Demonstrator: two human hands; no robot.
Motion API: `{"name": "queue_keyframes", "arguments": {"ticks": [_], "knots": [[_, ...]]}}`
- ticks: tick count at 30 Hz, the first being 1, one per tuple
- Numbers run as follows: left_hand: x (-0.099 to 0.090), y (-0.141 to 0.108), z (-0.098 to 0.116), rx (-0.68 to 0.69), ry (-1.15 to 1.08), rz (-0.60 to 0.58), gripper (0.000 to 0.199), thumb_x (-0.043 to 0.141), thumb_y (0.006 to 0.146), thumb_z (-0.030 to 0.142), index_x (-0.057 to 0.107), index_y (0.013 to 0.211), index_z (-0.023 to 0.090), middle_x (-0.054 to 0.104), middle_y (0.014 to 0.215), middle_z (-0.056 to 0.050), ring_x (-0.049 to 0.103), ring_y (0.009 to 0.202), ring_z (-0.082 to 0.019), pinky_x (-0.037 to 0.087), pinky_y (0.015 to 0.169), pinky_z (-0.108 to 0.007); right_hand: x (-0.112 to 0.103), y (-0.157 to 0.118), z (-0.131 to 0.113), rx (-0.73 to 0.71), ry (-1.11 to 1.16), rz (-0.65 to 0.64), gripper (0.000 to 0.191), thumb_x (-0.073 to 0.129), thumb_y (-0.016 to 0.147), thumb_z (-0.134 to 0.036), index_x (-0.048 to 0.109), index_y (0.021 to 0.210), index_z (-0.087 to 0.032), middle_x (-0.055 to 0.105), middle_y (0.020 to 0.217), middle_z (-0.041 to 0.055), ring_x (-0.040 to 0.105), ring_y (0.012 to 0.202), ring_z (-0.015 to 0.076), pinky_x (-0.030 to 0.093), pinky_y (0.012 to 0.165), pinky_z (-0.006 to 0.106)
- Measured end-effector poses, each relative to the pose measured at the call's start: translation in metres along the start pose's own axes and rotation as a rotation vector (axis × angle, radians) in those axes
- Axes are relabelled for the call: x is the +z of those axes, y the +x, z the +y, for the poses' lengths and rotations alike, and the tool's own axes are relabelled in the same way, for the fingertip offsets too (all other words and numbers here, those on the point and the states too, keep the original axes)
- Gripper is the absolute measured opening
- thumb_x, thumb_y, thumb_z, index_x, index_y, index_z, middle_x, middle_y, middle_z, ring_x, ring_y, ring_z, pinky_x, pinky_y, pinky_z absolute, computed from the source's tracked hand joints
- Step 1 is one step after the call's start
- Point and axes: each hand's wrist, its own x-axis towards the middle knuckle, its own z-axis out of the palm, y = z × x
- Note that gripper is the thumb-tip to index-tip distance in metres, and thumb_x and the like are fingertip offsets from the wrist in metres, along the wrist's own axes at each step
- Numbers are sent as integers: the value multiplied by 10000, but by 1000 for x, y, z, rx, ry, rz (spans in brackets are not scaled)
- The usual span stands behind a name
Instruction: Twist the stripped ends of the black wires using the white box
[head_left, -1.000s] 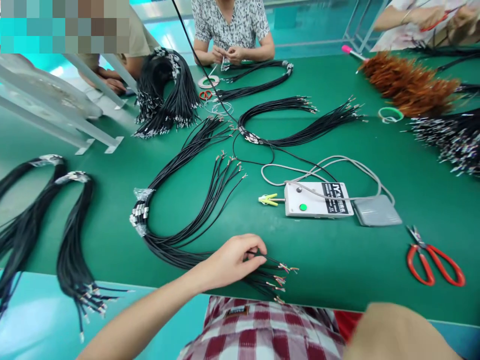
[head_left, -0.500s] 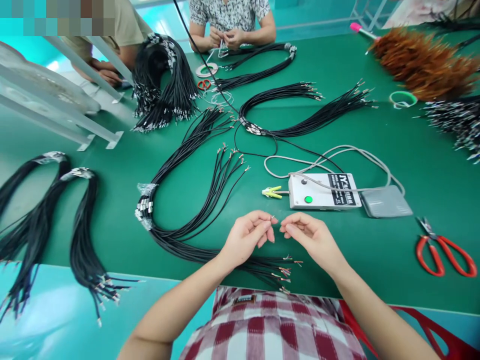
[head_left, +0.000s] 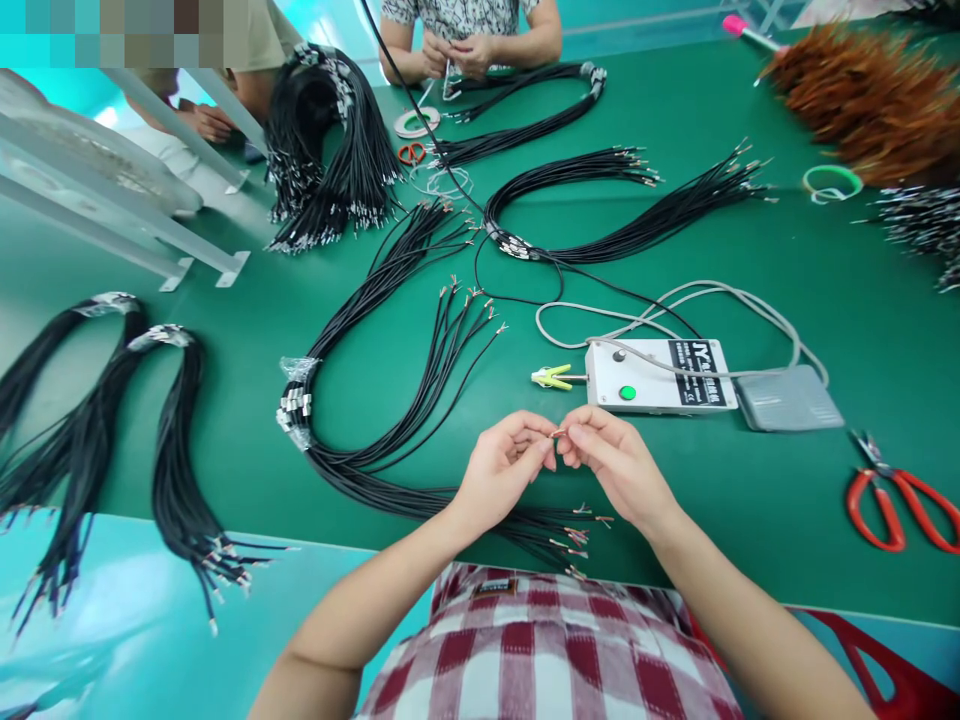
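My left hand (head_left: 504, 468) is closed in a pinch on a thin wire end (head_left: 556, 434) above the green table. The fingers of my right hand (head_left: 616, 462) pinch at the same wire end, the fingertips of both hands nearly meeting. Part of the wire is hidden by my fingers. A bundle of black cables (head_left: 360, 466) curves to the left of my hands, its stripped ends with coloured wires coming out below them. Just beyond my hands lies a white box (head_left: 660, 376) with a green button and a yellow clip (head_left: 553, 377) on its left side.
Red-handled scissors (head_left: 883, 490) and a grey pedal (head_left: 789, 398) lie at the right. More cable bundles (head_left: 330, 150) lie at the left and back. Two people sit across the table (head_left: 825, 290). A brown feathery duster (head_left: 870, 95) is at the back right, metal legs at the left.
My right hand has moved left to my left hand, and its fingertips now meet the wire end. The view has shifted slightly.
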Motion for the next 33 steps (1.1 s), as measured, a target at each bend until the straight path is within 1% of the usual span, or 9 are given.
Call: {"name": "queue_keyframes", "arguments": {"ticks": [9,15,17,19,21,23,25,30,33], "knots": [[-1,-2,-4,-5,-35,-4,370,698,867,444,562,1048,150,613,644,18,451,500,-70,347,485,-198,0,3,9,-9,-7,22,249,802,776,-415,700,809,-191,645,688,-7,557,626,113,446,601,257],[-7,0,-8,-32,-106,-64,319,668,899,397,556,1070,152,614,641,18,444,485,-62,337,479,-191,1,4,16,-57,-102,13,264,760,814,-445,681,819,-193,643,678,-7,572,627,122,471,612,269],[-6,0,-9,-30,-103,-65,309,679,891,377,573,1078,156,608,695,15,457,491,-56,349,470,-187,2,3,17,-67,-134,5,268,744,826,-449,673,821,-191,648,692,-3,574,627,122,478,616,269],[-2,0,-9,1,-64,-31,320,725,854,341,598,1093,169,604,810,1,512,535,-57,383,476,-184,3,2,16,-83,-162,11,270,744,821,-447,658,814,-191,650,711,-2,574,625,120,485,616,269],[3,1,-9,78,21,37,283,757,823,298,648,1054,176,588,916,-17,562,597,-63,423,496,-187,5,-1,15,-101,-191,28,270,742,820,-445,642,810,-195,639,710,-8,571,621,121,493,618,271],[8,2,-9,170,82,107,175,746,831,280,698,953,164,579,936,-28,577,613,-65,441,504,-193,6,-2,14,-117,-227,41,262,722,837,-442,633,816,-197,622,694,-14,569,624,125,496,622,272],[9,3,-11,207,56,140,143,719,855,291,718,873,150,584,902,-29,558,560,-55,429,477,-200,6,-3,13,-129,-261,42,244,691,865,-430,633,835,-195,617,693,-13,570,633,127,494,627,273],[5,6,-12,47,-182,100,198,698,873,336,715,884,139,572,641,13,517,469,-68,367,445,-201,2,-1,13,-140,-299,9,200,643,904,-384,613,839,-197,612,702,-15,574,645,127,472,645,277],[4,7,-11,-10,-268,107,232,737,829,354,713,853,125,582,606,8,507,456,-76,346,436,-204,1,0,14,-139,-306,-7,190,630,913,-374,606,844,-198,612,710,-14,573,654,128,468,657,282]]}}
